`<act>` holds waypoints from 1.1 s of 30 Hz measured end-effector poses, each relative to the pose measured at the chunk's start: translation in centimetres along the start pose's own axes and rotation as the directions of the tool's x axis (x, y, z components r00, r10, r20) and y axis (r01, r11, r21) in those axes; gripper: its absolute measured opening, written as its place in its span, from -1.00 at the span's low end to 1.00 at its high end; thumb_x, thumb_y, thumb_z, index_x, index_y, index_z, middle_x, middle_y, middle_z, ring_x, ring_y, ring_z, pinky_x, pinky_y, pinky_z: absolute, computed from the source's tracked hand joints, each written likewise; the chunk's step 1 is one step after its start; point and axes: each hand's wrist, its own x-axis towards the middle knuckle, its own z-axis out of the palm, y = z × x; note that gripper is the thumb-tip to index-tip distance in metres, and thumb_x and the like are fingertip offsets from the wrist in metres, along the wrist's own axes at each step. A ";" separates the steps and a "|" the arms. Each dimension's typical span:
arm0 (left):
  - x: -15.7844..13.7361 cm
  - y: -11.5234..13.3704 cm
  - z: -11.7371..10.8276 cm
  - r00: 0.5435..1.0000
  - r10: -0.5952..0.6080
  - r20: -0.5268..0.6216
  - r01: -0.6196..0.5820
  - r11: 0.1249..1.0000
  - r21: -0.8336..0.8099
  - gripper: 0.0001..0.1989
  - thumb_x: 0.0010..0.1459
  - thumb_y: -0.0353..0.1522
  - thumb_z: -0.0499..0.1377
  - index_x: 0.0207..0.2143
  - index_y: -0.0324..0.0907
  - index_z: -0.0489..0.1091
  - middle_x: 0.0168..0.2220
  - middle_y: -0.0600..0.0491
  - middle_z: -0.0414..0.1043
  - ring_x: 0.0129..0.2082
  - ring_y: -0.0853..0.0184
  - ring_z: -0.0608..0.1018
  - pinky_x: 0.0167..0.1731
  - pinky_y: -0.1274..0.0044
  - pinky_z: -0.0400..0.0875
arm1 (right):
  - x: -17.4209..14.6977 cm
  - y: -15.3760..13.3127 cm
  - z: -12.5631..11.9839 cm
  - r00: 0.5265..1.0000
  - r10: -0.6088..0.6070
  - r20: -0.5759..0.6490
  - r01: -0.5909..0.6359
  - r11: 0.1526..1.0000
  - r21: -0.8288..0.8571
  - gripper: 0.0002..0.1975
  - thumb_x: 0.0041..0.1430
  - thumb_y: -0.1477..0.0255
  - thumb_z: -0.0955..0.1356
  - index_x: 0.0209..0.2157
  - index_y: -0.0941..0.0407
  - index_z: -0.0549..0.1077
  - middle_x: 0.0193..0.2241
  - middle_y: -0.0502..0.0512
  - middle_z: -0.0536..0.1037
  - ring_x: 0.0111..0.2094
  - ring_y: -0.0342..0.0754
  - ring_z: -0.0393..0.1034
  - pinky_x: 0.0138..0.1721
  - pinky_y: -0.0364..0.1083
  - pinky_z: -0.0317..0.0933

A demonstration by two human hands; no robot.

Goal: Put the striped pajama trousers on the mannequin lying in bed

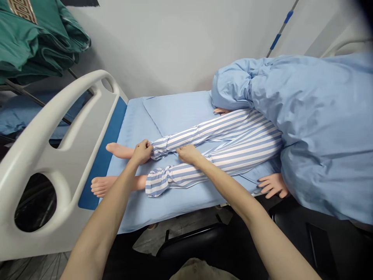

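Note:
A figure that looks like a mannequin lies on the bed in blue-and-white striped pajama trousers (244,161), both bare feet (103,186) toward the footboard. At the ankle of the far leg, my left hand (142,151) is closed on the trouser cuff. Farther up the same leg, my right hand (189,154) has its fingers curled against the near side of the striped cloth and seems to pinch it; the fingertips are partly hidden. The near leg's cuff (157,182) is bunched above its ankle, beneath my forearms.
A blue quilt (326,124) covers the upper body, one mannequin hand (274,184) sticking out at the bed's near edge. The cream footboard (70,132) rises at left. Black chairs (198,241) stand close in front, and green cloth (37,42) hangs at upper left.

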 end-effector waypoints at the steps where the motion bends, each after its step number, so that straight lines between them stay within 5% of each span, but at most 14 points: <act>1: 0.0 -0.1 -0.2 1.000 -0.009 0.010 0.009 1.000 -0.005 -0.92 0.05 -0.32 0.11 -0.42 -0.10 0.24 -0.50 0.09 0.31 -0.43 0.28 0.38 -0.39 0.46 0.30 | 0.1 0.3 0.0 0.999 0.034 0.017 -0.034 0.999 -0.010 -0.63 0.35 0.55 0.16 0.03 0.28 0.48 -0.08 0.39 0.59 -0.01 0.18 0.50 -0.02 0.05 0.32; 13: 0.5 -2.1 -1.1 0.998 0.065 0.003 -0.063 0.957 0.284 -0.66 0.14 -0.25 0.11 -0.04 -0.12 0.38 -0.29 -0.07 0.48 -0.22 0.08 0.53 -0.24 0.39 0.34 | 2.0 -1.5 -0.1 0.982 0.137 0.133 -0.133 0.990 -0.040 -0.61 0.33 0.64 0.17 0.00 0.27 0.54 -0.07 0.43 0.60 0.02 0.15 0.52 0.01 0.02 0.35; 17: 0.5 -1.9 -0.8 0.997 0.080 -0.017 -0.069 0.932 0.355 -0.69 0.15 -0.27 0.07 -0.09 -0.15 0.44 -0.15 -0.13 0.49 -0.17 0.09 0.53 -0.25 0.41 0.31 | 1.9 -1.2 0.4 0.981 0.160 0.109 -0.159 0.987 -0.017 -0.62 0.32 0.60 0.18 0.00 0.29 0.55 -0.06 0.45 0.59 0.01 0.14 0.52 0.01 0.00 0.34; 24: 1.1 -0.7 0.7 1.000 0.025 0.013 -0.028 0.952 0.304 -0.70 0.17 -0.28 0.02 -0.17 -0.20 0.46 -0.29 -0.14 0.51 -0.32 0.09 0.50 -0.27 0.37 0.30 | 2.2 0.0 0.3 0.974 0.196 0.116 -0.205 0.976 0.072 -0.66 0.34 0.42 0.22 -0.02 0.23 0.52 -0.07 0.34 0.60 -0.04 0.12 0.50 -0.04 -0.04 0.29; 28: 2.0 -0.8 0.7 0.998 0.029 0.051 -0.039 0.976 0.216 -0.73 0.11 -0.29 0.09 -0.20 -0.19 0.47 -0.28 -0.09 0.51 -0.25 0.11 0.49 -0.17 0.39 0.32 | 5.8 1.2 -1.3 0.961 0.275 -0.015 -0.262 0.929 0.263 -0.67 0.40 0.35 0.16 -0.15 0.21 0.48 -0.19 0.21 0.59 -0.12 0.04 0.45 -0.06 -0.08 0.24; 33: 2.1 -1.3 1.0 0.999 0.031 0.022 -0.034 0.985 0.170 -0.77 0.08 -0.29 0.10 -0.24 -0.17 0.46 -0.31 -0.06 0.50 -0.23 0.12 0.49 -0.10 0.37 0.33 | 13.3 2.4 -2.0 0.889 0.357 -0.287 -0.155 0.824 0.544 -0.65 0.47 0.33 0.05 -0.28 0.17 0.32 -0.31 0.09 0.43 -0.18 -0.06 0.36 -0.01 -0.06 0.19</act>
